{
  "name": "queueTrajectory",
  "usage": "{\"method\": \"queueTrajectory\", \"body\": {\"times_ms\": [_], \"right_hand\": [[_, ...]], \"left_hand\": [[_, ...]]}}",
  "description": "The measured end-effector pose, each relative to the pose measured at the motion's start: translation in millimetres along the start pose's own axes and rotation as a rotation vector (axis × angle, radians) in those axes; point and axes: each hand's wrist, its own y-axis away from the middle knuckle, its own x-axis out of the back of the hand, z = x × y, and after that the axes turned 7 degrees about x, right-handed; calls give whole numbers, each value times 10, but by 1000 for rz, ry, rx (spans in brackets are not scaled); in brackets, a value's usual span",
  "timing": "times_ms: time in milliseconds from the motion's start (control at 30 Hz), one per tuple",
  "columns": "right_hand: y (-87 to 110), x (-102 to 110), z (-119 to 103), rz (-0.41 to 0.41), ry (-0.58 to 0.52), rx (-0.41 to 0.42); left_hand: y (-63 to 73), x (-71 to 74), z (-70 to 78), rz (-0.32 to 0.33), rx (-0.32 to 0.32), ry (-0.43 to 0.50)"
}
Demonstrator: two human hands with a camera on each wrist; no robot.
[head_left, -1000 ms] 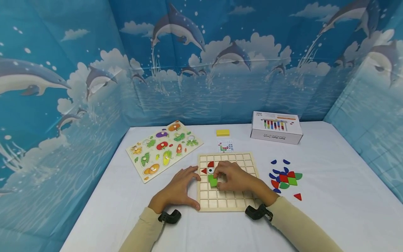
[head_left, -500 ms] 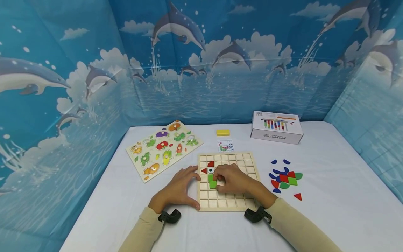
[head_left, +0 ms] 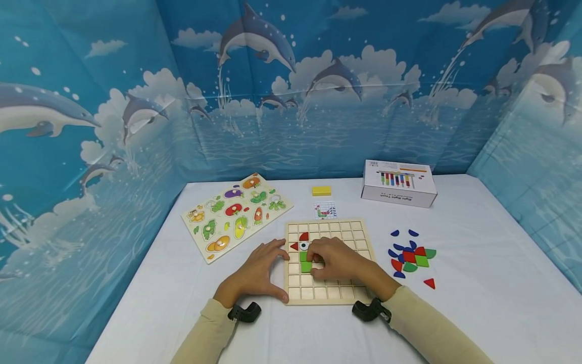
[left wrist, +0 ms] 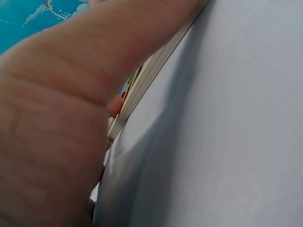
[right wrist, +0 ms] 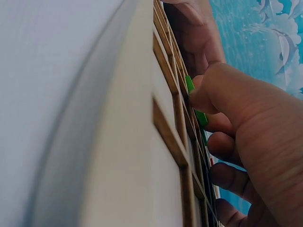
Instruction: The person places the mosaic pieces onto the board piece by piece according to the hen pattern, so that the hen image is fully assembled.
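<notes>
The lower green square [head_left: 305,267] is lying on the gridded board [head_left: 321,293], its fit partly hidden; the right hand [head_left: 337,259] is pinching it, seemingly seating it. The left hand [head_left: 258,271], spread, is bracing the board's edge. Releasing probably calls for aligning first.

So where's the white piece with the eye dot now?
In the head view, the eye piece lies left of centre on the grid board, below the red quarter-circle, right of the red triangle and above a green square.

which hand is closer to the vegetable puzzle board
Left. The left hand is just this side of the vegetable puzzle board, not touching; the right hand is farther right, over the gridded board.
</notes>
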Motion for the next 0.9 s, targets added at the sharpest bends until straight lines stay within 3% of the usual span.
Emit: {"method": "queueTrajectory", "body": {"times_ms": [900], "right_hand": [[13, 62, -30, -28, -23, -24]], "left_hand": [[3, 4, 7, -10, 21, -8]]}}
